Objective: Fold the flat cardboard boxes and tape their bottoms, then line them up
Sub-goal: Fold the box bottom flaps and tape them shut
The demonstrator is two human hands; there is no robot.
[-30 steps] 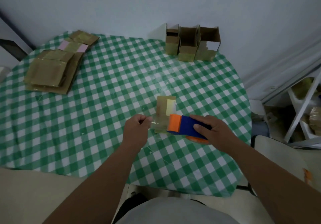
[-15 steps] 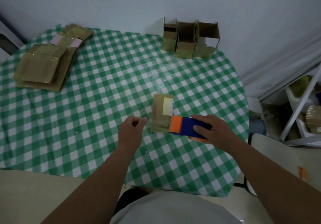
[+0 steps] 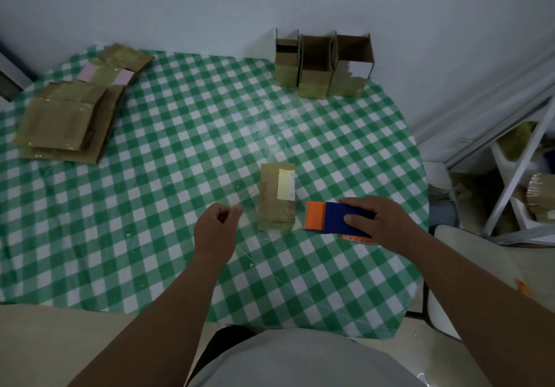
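At frame centre, the right hand (image 3: 387,224) grips a tape dispenser (image 3: 336,217) beside the folded box (image 3: 277,197); the left hand (image 3: 216,230) curls, holding nothing visible. Loose tape could lift, springing the bottom open.

Colours and patterns on record
Bench cloth (image 3: 168,176): green-and-white check. Tape dispenser (image 3: 333,217): blue body, orange front. Boxes (image 3: 322,65): brown cardboard. Near box (image 3: 274,206): pale yellow label.
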